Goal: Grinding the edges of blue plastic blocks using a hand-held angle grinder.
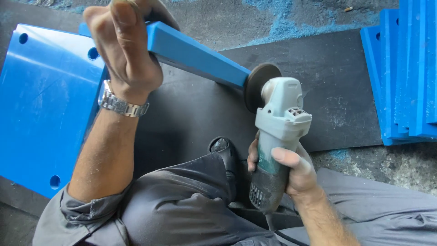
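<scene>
blue plastic makes up the long bar (pixel 195 57) that the left hand (pixel 125 50) grips near its upper end, fingers curled tight over the bar's top edge, a metal wristwatch (pixel 119 105) on the wrist below. the bar slopes down from the hand toward the middle of the black mat (pixel 332 91), and its lower end meets the dark disc (pixel 259 84) of a pale green angle grinder (pixel 277 136). the right hand (pixel 291 171) is wrapped closed around the grinder's body, thumb laid across the front, the other fingers curling round behind and mostly hidden. whether the disc is spinning cannot be told. a large blue sheet (pixel 45 105) with round holes lies over the mat's left edge, and a stack of blue boards (pixel 405 68) sits at its right edge, cut off by the frame. grey trousers (pixel 182 205) cover the mat's near edge, with a dark shoe (pixel 223 148) poking out.
</scene>
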